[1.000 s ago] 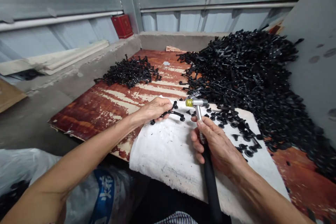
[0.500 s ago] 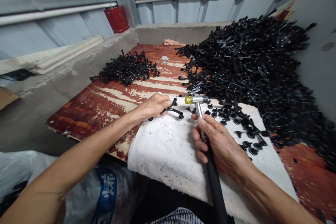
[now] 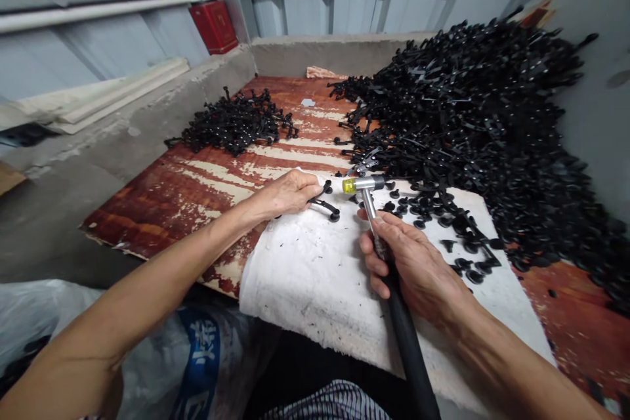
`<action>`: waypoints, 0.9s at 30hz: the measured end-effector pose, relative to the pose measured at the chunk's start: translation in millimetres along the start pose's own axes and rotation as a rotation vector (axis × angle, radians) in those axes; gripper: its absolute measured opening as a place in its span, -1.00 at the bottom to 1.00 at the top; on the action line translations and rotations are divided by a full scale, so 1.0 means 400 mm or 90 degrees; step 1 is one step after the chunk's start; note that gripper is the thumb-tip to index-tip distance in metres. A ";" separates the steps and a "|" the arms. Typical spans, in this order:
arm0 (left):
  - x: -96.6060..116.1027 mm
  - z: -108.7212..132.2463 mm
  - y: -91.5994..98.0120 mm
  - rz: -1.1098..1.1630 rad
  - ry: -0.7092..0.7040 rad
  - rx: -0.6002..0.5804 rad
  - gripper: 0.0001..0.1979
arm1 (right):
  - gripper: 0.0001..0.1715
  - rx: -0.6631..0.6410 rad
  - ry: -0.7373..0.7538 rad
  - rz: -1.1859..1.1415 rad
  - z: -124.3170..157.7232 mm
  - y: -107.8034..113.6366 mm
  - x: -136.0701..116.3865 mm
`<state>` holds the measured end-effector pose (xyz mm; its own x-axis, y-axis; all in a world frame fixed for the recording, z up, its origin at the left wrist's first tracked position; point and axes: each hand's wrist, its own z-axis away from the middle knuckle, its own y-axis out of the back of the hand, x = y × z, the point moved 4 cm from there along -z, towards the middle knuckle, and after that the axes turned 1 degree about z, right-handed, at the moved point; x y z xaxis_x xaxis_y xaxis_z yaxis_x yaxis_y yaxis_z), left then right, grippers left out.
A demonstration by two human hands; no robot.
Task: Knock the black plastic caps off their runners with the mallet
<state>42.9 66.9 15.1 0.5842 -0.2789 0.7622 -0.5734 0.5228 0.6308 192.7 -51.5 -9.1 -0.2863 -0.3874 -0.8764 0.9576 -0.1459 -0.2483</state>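
My right hand (image 3: 406, 256) grips a mallet (image 3: 365, 185) with a yellow plastic face, a metal head and a long black handle. The mallet head is held above the white cloth (image 3: 305, 289). At the cloth's far left edge, my left hand (image 3: 290, 191) is closed on slim black parts with round knobs at their ends; one black part (image 3: 325, 209) sticks out to the right of the fingers. How many the fingers cover cannot be seen. Several small black round-headed pieces (image 3: 418, 215) lie on the cloth beyond the mallet.
A large heap of black parts (image 3: 472, 105) covers the right side of the reddish-brown board (image 3: 187, 203). A smaller pile (image 3: 239, 121) sits at the back left. A red box (image 3: 214, 26) stands on the ledge. A plastic bag (image 3: 157, 354) lies below, left.
Both hands keep nearly the same grips. The black parts in my left hand have shifted slightly, and the mallet head has moved a little to the left. The whole view has shifted slightly.
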 end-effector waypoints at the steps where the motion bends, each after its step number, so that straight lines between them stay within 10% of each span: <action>1: -0.001 -0.002 0.001 -0.005 -0.002 -0.005 -0.69 | -0.82 0.004 0.005 0.006 0.000 0.001 -0.003; 4: -0.008 -0.007 0.005 0.009 0.018 -0.026 -0.70 | -0.85 0.002 0.073 0.111 0.005 0.003 -0.037; 11: -0.008 -0.007 0.005 0.043 0.022 -0.033 -0.67 | -0.29 0.125 0.565 0.717 0.000 -0.023 -0.164; 16: -0.014 -0.010 -0.002 0.060 0.040 -0.033 -0.66 | -0.30 0.013 0.562 0.862 -0.044 -0.042 -0.143; 27: -0.024 -0.009 -0.004 0.061 0.032 -0.015 -0.64 | -0.36 0.057 0.637 0.805 -0.029 -0.028 -0.147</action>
<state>40.3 71.8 6.3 0.5555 -0.1868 0.8103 -0.6147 0.5640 0.5514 199.1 -16.5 40.5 0.8135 0.4191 -0.4033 0.5369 -0.2744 0.7978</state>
